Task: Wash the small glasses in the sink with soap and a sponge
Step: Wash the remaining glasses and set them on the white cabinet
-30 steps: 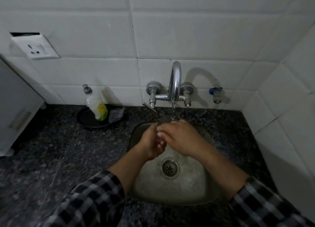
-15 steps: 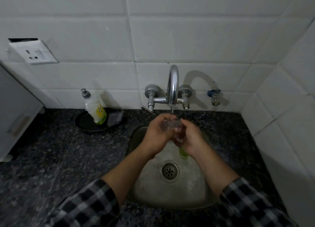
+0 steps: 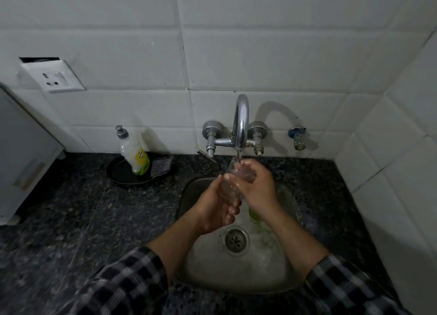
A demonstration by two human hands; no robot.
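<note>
While between hands [image 3: 212,210] [image 3: 256,187], glass [image 3: 229,187] under faucet [image 3: 241,120]

The head view looks steeply down, close over the sink [image 3: 238,284].

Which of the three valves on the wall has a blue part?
The small valve farthest right, standing apart from the faucet; the two on the faucet are plain metal.

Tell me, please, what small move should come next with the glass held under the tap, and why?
Probably rotate the glass a little under the stream. The left hand and right hand both grip it beneath the faucet, water lands on its upper end, and fingers cover much of its wall, so turning should rinse the covered parts.
</note>
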